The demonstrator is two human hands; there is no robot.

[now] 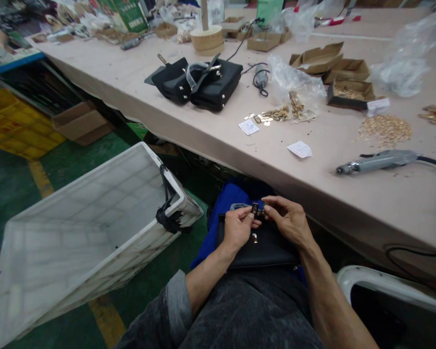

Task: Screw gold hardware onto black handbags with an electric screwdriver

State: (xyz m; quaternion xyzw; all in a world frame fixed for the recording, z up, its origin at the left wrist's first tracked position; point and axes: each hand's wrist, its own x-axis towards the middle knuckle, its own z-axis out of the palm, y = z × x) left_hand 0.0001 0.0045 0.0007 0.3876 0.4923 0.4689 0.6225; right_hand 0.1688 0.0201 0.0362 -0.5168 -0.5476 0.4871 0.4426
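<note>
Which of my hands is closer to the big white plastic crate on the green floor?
Left. Your left hand is just right of the white plastic crate; your right hand is farther right, beyond the left.

The lap bag [265, 254] is black, its clasp [255, 238] pale gold, the cloth [208, 246] blue, the floor [132, 296] green with yellow stripes [107, 317].
</note>
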